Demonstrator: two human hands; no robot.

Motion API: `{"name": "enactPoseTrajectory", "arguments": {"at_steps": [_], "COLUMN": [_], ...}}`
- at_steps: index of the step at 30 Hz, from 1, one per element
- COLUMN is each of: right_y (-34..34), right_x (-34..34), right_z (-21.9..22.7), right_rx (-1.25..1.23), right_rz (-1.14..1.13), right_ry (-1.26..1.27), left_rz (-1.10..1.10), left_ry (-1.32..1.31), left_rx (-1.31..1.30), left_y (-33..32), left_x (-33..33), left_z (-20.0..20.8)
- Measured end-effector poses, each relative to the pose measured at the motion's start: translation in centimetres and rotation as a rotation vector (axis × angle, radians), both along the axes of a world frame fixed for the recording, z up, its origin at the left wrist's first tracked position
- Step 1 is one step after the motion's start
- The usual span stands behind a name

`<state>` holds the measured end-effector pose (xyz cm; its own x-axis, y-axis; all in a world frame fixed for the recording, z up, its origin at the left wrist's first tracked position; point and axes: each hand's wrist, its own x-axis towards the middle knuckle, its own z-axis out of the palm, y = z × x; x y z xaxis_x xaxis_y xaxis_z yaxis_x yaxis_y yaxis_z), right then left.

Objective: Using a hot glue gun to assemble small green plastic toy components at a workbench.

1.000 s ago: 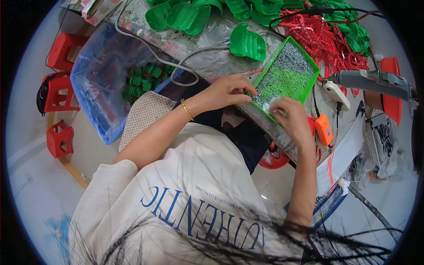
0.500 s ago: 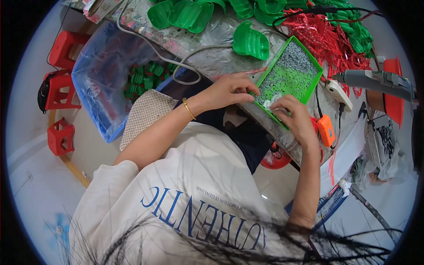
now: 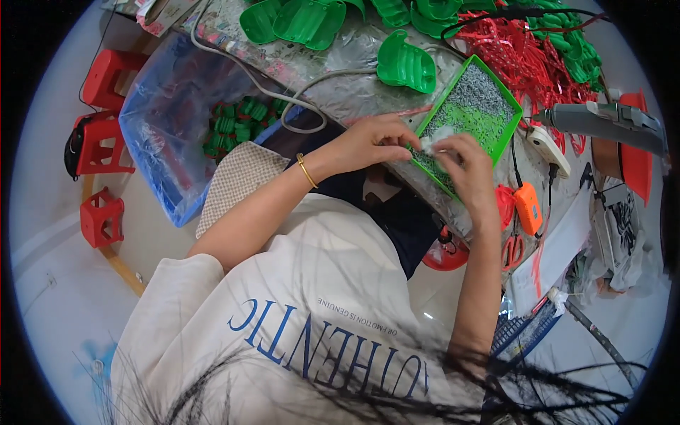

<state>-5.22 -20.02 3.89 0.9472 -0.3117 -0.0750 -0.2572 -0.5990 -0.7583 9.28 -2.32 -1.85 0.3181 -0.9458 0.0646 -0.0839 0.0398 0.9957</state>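
Observation:
My left hand (image 3: 379,144), with a gold bangle at its wrist, has curled fingers and thumb drawn close together at the near left rim of a green tray (image 3: 509,137). Whatever those fingertips hold is too small to make out. A crumpled whitish scrap (image 3: 440,134) is at the fingertips of my right hand (image 3: 467,161), which is closed on it above the tray. Small grey metal pieces (image 3: 476,91) fill the tray, thick at the far end and thinner over the green bottom in the middle.
Green curved plastic parts (image 3: 406,62) and a heap of red straps (image 3: 503,53) lie farther back. A grey tool arm (image 3: 602,120), a white power strip (image 3: 549,151) and an orange box (image 3: 528,208) are at right. At left stands a lined blue bin (image 3: 159,134) with green-red pieces, near red stools (image 3: 106,152).
My right hand has moved slightly up and left with the whitish scrap, nearer my left hand. The left fingers have barely shifted. The whole view has moved a little.

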Motion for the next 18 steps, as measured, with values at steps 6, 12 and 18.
{"name": "enactPoseTrajectory", "arguments": {"at_steps": [6,12,18], "right_y": [-0.6,0.3,1.0], "right_x": [2.0,-0.5,0.0], "right_z": [-1.2,-0.1,-0.1], "right_rx": [-0.018,-0.099,-0.013], "right_rz": [-0.172,-0.031,0.049], "right_ry": [-0.129,0.005,-0.052], "left_rz": [0.006,0.018,0.012], "left_ry": [0.023,0.028,0.147], "left_rx": [-0.027,-0.006,-0.004], "left_y": [-0.1,0.0,-0.1], "left_x": [-0.5,-0.5,-0.3], "left_z": [-0.1,-0.5,-0.4]}}
